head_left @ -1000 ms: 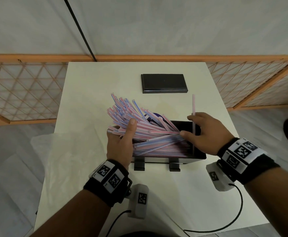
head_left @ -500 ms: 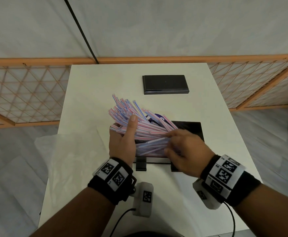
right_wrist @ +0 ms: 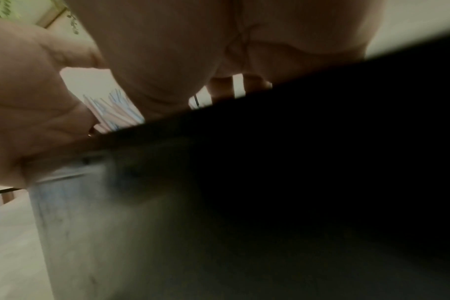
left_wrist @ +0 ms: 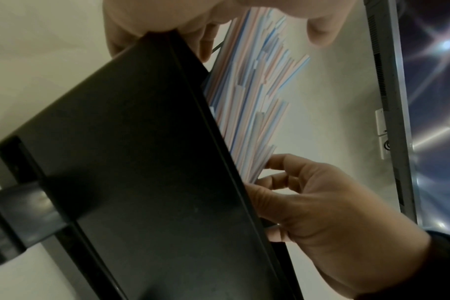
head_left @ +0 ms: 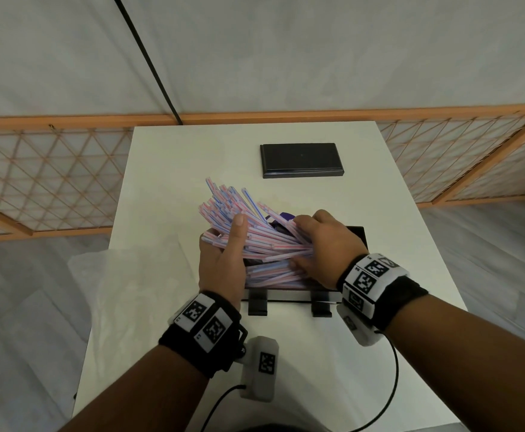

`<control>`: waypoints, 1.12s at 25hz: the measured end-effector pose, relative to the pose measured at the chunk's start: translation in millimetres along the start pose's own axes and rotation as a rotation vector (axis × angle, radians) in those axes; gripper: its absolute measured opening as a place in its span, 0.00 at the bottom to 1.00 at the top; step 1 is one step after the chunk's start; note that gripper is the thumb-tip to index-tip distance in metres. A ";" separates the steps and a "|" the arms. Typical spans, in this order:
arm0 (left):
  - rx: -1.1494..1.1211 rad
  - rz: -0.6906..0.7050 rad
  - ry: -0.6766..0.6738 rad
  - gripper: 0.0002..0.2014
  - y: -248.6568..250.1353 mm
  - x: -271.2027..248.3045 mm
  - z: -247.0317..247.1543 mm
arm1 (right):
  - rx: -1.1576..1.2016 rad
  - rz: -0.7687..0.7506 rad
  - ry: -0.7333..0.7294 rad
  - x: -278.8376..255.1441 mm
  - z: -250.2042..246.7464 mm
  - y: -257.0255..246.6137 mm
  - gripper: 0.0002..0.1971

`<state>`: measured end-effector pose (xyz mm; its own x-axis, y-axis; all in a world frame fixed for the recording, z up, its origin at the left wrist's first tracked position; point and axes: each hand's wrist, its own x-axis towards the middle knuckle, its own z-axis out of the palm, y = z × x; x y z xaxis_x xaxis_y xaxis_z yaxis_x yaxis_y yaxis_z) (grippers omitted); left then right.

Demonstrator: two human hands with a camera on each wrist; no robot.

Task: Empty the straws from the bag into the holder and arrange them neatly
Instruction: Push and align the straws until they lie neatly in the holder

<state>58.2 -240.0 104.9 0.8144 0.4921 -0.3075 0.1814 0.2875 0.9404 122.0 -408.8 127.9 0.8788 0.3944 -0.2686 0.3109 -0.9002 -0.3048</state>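
A thick bundle of pink and blue striped straws [head_left: 255, 241] lies in the black holder [head_left: 356, 232] on the white table, its left ends fanned up and out over the holder's left side. My left hand [head_left: 224, 244] grips the left part of the bundle, thumb on top and fingers beneath. My right hand [head_left: 305, 241] curls over the right ends, thumb on the near side. In the left wrist view the holder's wall [left_wrist: 141, 182] fills the frame, with the straws [left_wrist: 249, 101] above it and my right hand [left_wrist: 321, 203] at their ends. The right wrist view is mostly dark, showing palm and a few straws [right_wrist: 116, 111].
The clear plastic bag [head_left: 130, 275] lies flat on the table's left side and hangs over the edge. A black rectangular lid [head_left: 301, 160] sits at the back of the table [head_left: 177, 169]. Something purple [head_left: 286, 217] shows behind the straws. Wooden lattice panels flank the table.
My right hand, which held one straw upright at the holder's right end, has let it go and moved left onto the bundle's right ends. My left hand kept its grip.
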 end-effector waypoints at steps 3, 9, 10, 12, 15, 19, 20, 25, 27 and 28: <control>-0.021 -0.003 0.029 0.45 0.2 -1.9 0.2 | -0.034 -0.010 -0.014 3.1 -1.1 -4.2 0.34; -0.062 0.049 0.142 0.34 13.3 0.7 -2.2 | -0.208 -0.072 -0.085 8.2 5.1 -7.8 0.22; -0.083 0.061 0.164 0.38 17.8 5.2 -4.5 | -0.197 -0.067 -0.116 8.6 5.7 -5.8 0.22; -0.094 0.087 0.184 0.42 29.4 12.5 -9.4 | -0.103 -0.067 -0.123 8.9 5.7 -2.3 0.19; -0.046 0.158 0.157 0.31 40.3 16.6 -13.1 | 0.135 -0.104 -0.022 2.1 2.6 -2.7 0.08; 0.028 0.314 0.135 0.39 42.9 6.3 -15.5 | 0.365 -0.217 0.061 -7.0 -9.0 -10.9 0.04; 0.033 0.361 0.141 0.39 45.5 3.6 -16.0 | 0.401 -0.250 0.073 -8.4 -10.5 -13.3 0.04; 0.049 0.564 0.064 0.28 64.0 -7.4 -12.1 | 0.449 -0.354 0.088 -6.8 -3.9 -22.8 0.10; 0.085 0.627 0.001 0.27 68.2 -11.0 -8.5 | 0.405 -0.385 0.074 -5.9 -3.8 -26.2 0.16; 0.092 0.630 -0.044 0.27 70.5 -12.7 -6.1 | 0.386 -0.401 0.072 -5.9 -4.3 -27.7 0.20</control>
<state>57.3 -220.9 174.2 0.8016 0.5093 0.3132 -0.2948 -0.1190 0.9481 109.8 -387.0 141.9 0.7458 0.6661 -0.0045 0.4824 -0.5447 -0.6861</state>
